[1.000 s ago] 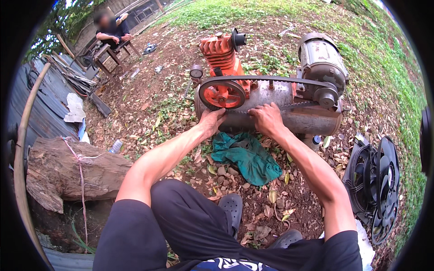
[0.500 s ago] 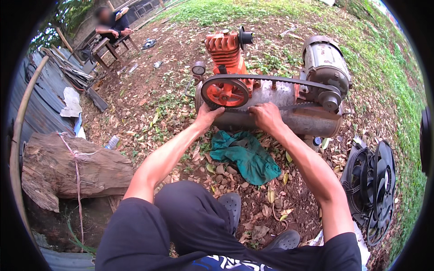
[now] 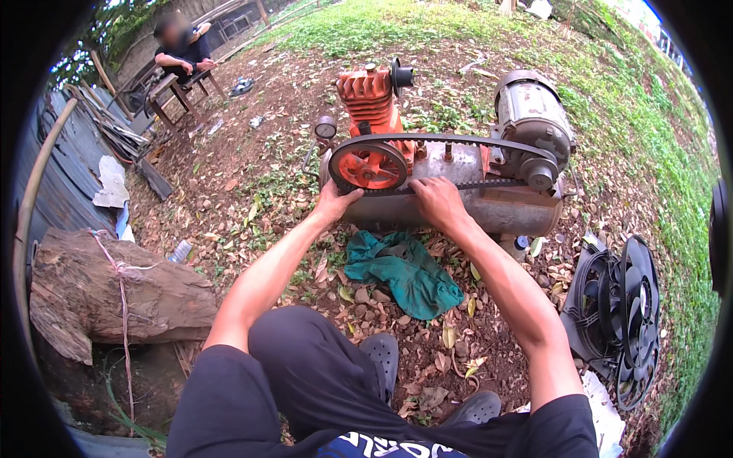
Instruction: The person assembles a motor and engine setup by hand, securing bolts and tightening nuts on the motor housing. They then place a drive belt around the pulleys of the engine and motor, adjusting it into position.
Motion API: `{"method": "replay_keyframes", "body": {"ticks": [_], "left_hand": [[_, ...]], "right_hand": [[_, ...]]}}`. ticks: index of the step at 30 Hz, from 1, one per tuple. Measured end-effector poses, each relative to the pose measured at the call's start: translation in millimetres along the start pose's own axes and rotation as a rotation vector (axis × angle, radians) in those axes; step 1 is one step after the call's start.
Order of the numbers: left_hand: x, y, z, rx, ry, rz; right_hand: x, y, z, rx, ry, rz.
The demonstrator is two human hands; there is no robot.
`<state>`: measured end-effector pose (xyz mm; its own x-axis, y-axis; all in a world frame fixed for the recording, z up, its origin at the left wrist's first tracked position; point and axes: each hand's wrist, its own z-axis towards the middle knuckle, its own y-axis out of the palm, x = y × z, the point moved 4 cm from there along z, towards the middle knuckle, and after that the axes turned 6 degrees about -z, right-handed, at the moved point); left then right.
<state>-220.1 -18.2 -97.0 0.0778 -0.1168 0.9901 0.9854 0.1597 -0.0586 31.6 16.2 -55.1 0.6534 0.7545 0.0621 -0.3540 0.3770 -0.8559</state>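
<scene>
A black drive belt (image 3: 458,140) loops around the orange spoked flywheel (image 3: 369,167) of an air compressor and the small grey motor pulley (image 3: 540,174). At the flywheel's lower left rim, my left hand (image 3: 334,201) is closed on the belt, its thumb along the lower edge. My right hand (image 3: 438,200) grips the belt's lower run just right of the flywheel, fingers curled over it with the tips partly hidden. Above the flywheel rises the orange finned pump head (image 3: 366,99). The grey electric motor (image 3: 532,114) sits at the right on the rusty tank (image 3: 489,214).
A green cloth (image 3: 405,275) lies on the leaf-strewn soil before the tank. Black fans (image 3: 622,320) stand at right, a tied log (image 3: 122,294) at left. A pressure gauge (image 3: 325,127) sticks up beside the flywheel. Farther off, a person (image 3: 182,53) sits at a bench.
The whole scene has shifted slightly left in the picture as the view moved. Both hands keep nearly the same places on the belt beside the flywheel.
</scene>
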Motion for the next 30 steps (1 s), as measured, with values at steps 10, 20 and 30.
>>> {"method": "replay_keyframes", "body": {"ticks": [10,20,30], "left_hand": [[18,-6,-4,-0.042,-0.041,0.075],[70,-23,-5,-0.054,0.071,0.447],[171,5,7,-0.162,0.451,1.147]], "right_hand": [[13,-25,-12,-0.016,0.04,-0.103],[6,-6,-5,0.029,0.05,0.006],[7,-31,-1,-0.016,0.062,0.01]]}}
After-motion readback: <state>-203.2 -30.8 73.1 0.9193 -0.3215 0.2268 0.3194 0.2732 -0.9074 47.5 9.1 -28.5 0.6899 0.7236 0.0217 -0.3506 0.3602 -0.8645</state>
